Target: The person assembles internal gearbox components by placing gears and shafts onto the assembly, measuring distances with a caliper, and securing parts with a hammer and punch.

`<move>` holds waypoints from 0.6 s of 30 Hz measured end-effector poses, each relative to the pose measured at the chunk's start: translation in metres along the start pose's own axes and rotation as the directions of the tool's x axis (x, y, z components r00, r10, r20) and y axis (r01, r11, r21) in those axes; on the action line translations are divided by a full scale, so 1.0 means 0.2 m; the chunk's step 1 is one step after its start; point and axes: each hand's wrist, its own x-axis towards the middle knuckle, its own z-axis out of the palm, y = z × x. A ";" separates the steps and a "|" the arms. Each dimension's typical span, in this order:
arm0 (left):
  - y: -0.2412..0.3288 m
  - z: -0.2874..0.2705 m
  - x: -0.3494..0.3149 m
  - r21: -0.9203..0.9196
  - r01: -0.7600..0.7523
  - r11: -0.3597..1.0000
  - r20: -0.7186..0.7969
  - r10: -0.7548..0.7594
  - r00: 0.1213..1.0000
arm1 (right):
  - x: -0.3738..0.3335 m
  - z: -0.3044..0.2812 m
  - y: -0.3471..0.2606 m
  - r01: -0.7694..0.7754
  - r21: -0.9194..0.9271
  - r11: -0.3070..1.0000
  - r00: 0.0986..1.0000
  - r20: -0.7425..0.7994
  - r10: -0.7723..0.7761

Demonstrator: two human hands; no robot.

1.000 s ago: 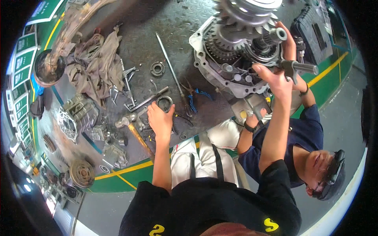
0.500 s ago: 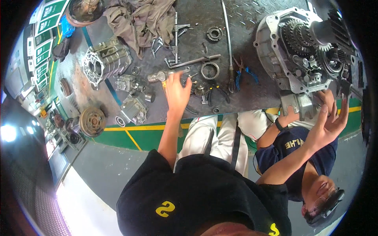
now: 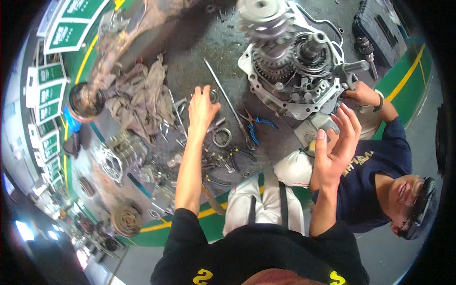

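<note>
My left hand (image 3: 203, 107) reaches over the workbench, palm down, with fingers apart. Between its thumb and forefinger shows a small toothed ring (image 3: 214, 96), partly covered; I cannot tell whether they touch. Nearer to me lies a larger toothed ring (image 3: 222, 137), and a long metal bar (image 3: 224, 95) runs just right of the hand. My right hand (image 3: 338, 147) is raised in the air, fingers spread and holding nothing. Beyond it stands an opened gearbox housing (image 3: 270, 97) with gear shafts (image 3: 273, 61) upright in it.
Blue-handled pliers (image 3: 256, 126) and yellow-black pliers (image 3: 241, 156) lie on the bench. A crumpled cloth (image 3: 137, 97) and a cast housing (image 3: 123, 152) are at left. At right, a co-worker's hand (image 3: 363, 93) is at the gearbox; a black case (image 3: 377, 33) sits behind.
The view has shifted toward the gearbox. My left hand has moved away from me, from the small parts near the edge to the small toothed ring. My right hand has drawn back from the gearbox.
</note>
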 end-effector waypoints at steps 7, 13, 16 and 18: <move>0.55 -0.95 -0.39 -0.223 -0.374 0.900 -0.224 0.326 0.918 | 0.16 -0.07 0.09 0.097 -0.051 0.994 0.995 -0.011 -0.097; 1.12 -1.37 -0.16 0.267 -0.849 0.455 -0.079 0.889 0.452 | 0.20 -0.05 0.07 0.065 -0.014 0.998 0.997 -0.043 -0.065; 1.29 -1.33 0.02 0.339 -0.828 0.446 -0.021 0.884 0.467 | 0.15 -0.04 0.05 0.030 0.054 0.998 0.999 -0.032 -0.028; 1.36 -1.30 0.07 0.363 -0.829 0.426 0.017 0.886 0.463 | 0.11 -0.03 0.05 -0.012 0.067 0.998 1.000 -0.005 0.012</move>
